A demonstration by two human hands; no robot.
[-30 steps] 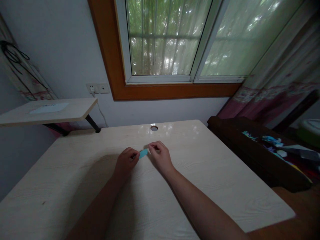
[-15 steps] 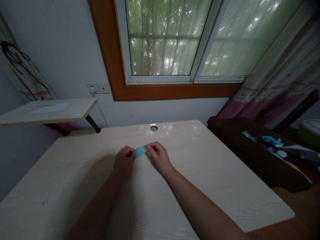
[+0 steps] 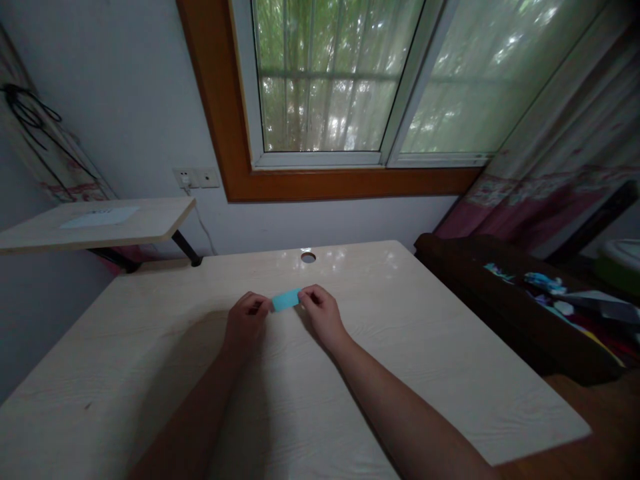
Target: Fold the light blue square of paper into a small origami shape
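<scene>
A small turquoise strip, apparently paper (image 3: 286,300), is stretched between my two hands over the pale wooden table (image 3: 430,373). My left hand (image 3: 249,319) is closed, its thumb and fingertips at the strip's left end. At the right end, my right hand (image 3: 321,312) pinches the strip between thumb and forefinger. The strip lies nearly level, its right end slightly higher, and its broad face shows. Both ends are partly covered by fingertips. I cannot tell whether the strip touches the tabletop.
Beyond my hands is a round cable hole (image 3: 309,257) near the table's back edge. On the left, a raised shelf (image 3: 150,223) on black legs bears a white sheet (image 3: 100,217). A dark wooden piece of furniture (image 3: 465,293) with items on it stands right of the table.
The strip has turned flatter and shows more of its length. My right hand has shifted slightly right and now pinches its right end. My left hand has hardly moved.
</scene>
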